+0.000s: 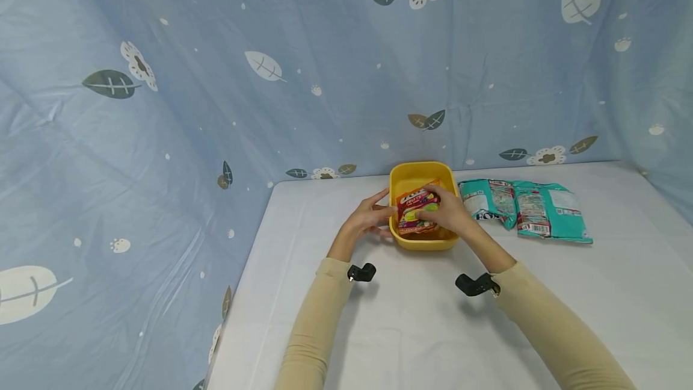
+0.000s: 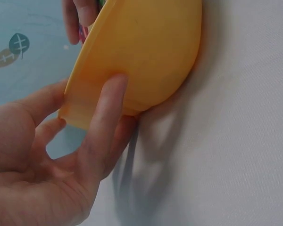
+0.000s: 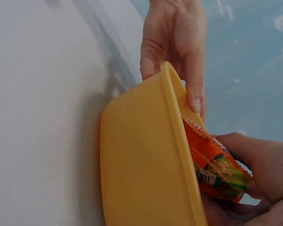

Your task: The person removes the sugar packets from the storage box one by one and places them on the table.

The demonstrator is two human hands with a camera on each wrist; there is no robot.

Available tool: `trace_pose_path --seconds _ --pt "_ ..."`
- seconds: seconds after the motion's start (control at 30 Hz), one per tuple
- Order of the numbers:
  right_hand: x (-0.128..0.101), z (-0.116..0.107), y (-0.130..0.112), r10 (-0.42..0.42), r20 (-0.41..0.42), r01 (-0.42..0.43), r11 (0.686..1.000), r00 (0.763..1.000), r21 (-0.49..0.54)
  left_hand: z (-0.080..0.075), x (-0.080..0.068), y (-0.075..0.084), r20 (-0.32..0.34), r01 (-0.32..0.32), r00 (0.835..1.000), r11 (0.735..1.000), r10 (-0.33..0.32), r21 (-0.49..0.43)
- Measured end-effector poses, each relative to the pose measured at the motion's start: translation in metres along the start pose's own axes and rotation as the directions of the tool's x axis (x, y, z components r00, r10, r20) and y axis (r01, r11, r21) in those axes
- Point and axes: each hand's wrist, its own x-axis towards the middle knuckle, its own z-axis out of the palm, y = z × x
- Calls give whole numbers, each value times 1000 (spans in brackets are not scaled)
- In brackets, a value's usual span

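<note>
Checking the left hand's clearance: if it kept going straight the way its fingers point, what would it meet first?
The left hand already has its fingers against the side wall of the yellow tub, so the tub comes first; beyond that, probably the orange snack packet.

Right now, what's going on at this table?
A person's right hand holds an orange snack packet inside a yellow tub on the white table. The left hand steadies the tub's side with straight fingers. Two teal snack bags lie just right of the tub.
</note>
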Motion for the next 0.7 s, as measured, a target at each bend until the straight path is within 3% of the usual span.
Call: trace_pose_path --seconds 0.7 --pt "-4 -6 6 20 -11 -20 998 1000 63 1 -3 -2 -12 -18 1000 1000 18 -2"
